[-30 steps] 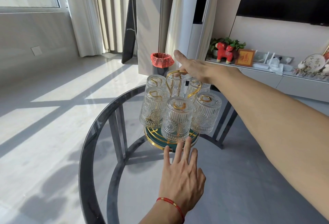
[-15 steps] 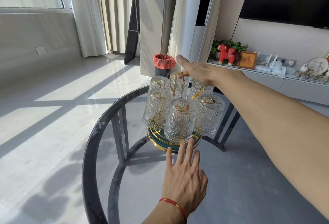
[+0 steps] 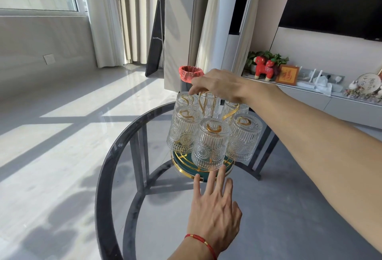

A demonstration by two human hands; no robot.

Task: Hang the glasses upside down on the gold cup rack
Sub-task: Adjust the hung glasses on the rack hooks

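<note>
A small framed picture on the shelf bears one gold Chinese character, 福.

A home living room, judging by the wall-mounted television, low media shelf with ornaments, long curtains and round glass table

The desk is round, with a tinted glass top, a dark rim and dark legs visible through the glass. The gold cup rack stands directly on it by its green, gold-rimmed base. The left hand rests flat on the glass, fingertips at the base.
</note>
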